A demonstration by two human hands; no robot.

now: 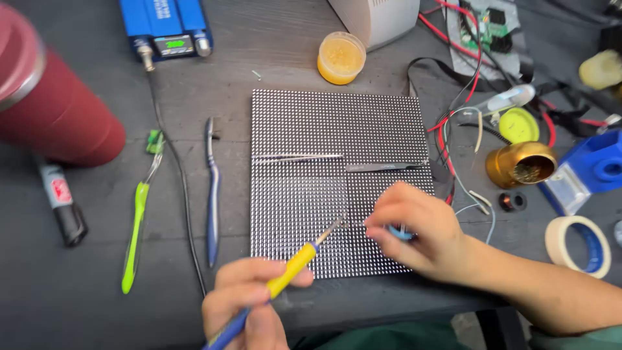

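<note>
L hand [249, 304]: grips iron [295, 262], tip on panel [337, 136].
R hand [414, 230]: pinches blue spool [400, 232] over panel.

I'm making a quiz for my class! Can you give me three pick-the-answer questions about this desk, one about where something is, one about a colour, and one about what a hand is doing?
1. Where is the small yellow tub?
A. Beyond the dotted panel's far edge
B. Under the red bottle
C. In the left hand

2. What colour is the toothbrush lying left of the black cable?
A. Pink
B. Green
C. White

3. What is the left hand doing?
A. Lying flat and empty
B. Gripping the soldering iron
C. Holding the tape roll

Answers:
1 A: the tub stands just past the dotted panel.
2 B: its handle is bright green.
3 B: fingers are wrapped round the yellow and blue soldering iron, tip on the panel, beside the right hand.
</note>
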